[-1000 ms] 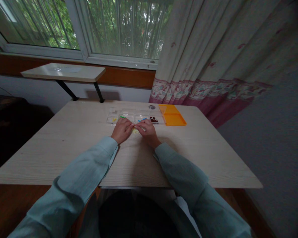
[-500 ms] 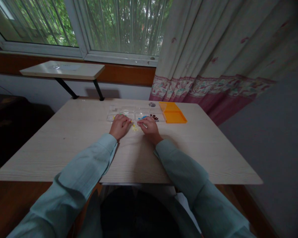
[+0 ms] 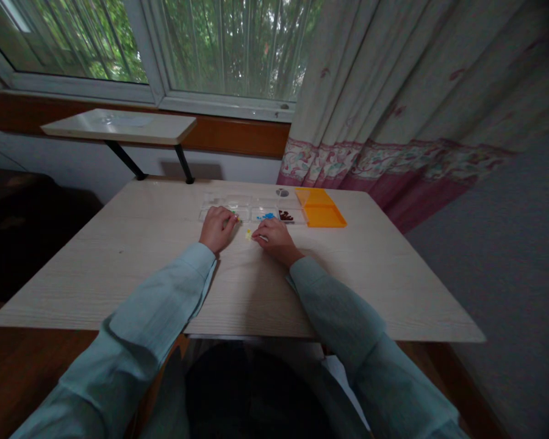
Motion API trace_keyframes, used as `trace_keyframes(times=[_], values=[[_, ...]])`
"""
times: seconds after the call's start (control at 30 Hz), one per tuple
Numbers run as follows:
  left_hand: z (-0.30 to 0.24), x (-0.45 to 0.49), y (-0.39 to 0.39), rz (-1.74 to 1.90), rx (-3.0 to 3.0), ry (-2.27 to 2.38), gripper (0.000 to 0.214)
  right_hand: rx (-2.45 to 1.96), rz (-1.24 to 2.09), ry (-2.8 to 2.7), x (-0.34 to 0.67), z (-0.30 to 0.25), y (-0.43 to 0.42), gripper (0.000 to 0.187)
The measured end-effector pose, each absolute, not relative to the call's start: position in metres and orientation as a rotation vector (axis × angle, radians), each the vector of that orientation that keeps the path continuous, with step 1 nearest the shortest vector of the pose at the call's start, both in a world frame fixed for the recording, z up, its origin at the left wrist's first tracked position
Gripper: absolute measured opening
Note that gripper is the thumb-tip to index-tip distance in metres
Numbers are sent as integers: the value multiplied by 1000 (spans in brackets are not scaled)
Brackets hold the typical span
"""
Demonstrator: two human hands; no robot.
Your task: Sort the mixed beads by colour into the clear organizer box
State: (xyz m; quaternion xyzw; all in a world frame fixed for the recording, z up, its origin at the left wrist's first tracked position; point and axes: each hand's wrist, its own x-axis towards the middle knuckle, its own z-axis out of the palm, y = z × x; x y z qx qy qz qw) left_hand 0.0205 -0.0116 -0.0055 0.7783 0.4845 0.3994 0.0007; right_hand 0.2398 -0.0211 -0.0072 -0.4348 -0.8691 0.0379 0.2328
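Observation:
My left hand [image 3: 218,229] rests at the front edge of a clear plastic box on the left, fingers curled together at its compartment. Small green and yellow bits show by its fingertips; what it holds, if anything, is too small to name. My right hand [image 3: 277,240] is on the tabletop in front of the box, thumb and fingers pinched beside small yellow pieces [image 3: 248,234]. Whatever is in that pinch I cannot make out. Small blue pieces [image 3: 266,216] and dark brown pieces [image 3: 286,216] lie in separate compartments of the clear box [image 3: 242,200].
An open orange case [image 3: 326,216] stands right of the clear box. A small grey round thing [image 3: 282,192] lies behind it. The pale wooden table [image 3: 155,268] has a raised shelf [image 3: 165,129] at back left; a curtain [image 3: 343,110] hangs behind.
My right hand has moved slightly down and nearer me, uncovering more of the blue and brown pieces. My left hand has drawn slightly left and up, away from the yellow pieces.

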Motion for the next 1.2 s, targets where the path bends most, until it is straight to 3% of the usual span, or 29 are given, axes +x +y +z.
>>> trace_keyframes(times=[0.6, 1.2], values=[[-5, -22, 7, 1394, 2254, 1890, 27, -1384, 38, -2356, 226, -3, -19, 27], [-1, -32, 8, 1388, 2121, 2041, 28, -1455, -117, -2433, 228, 10, -31, 26]])
